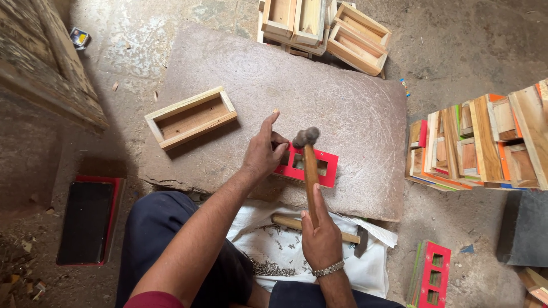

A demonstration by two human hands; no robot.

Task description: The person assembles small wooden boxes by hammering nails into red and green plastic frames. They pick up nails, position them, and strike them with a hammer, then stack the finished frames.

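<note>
Workshop floor, stone slab (240, 74) | left hand (264, 153) steadies red frame (328, 165) near front edge | right hand (321, 236) fingers wrapped around hammer (310, 171) | strike squarely, keep left fingertips clear.

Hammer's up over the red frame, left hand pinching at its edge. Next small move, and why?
Probably a short, light tap straight down. The hammer head sits raised over the red frame on the stone slab, gripped by the right hand; the left hand steadies the frame's edge with fingers close under the head. Any nail there is too small to see.
</note>
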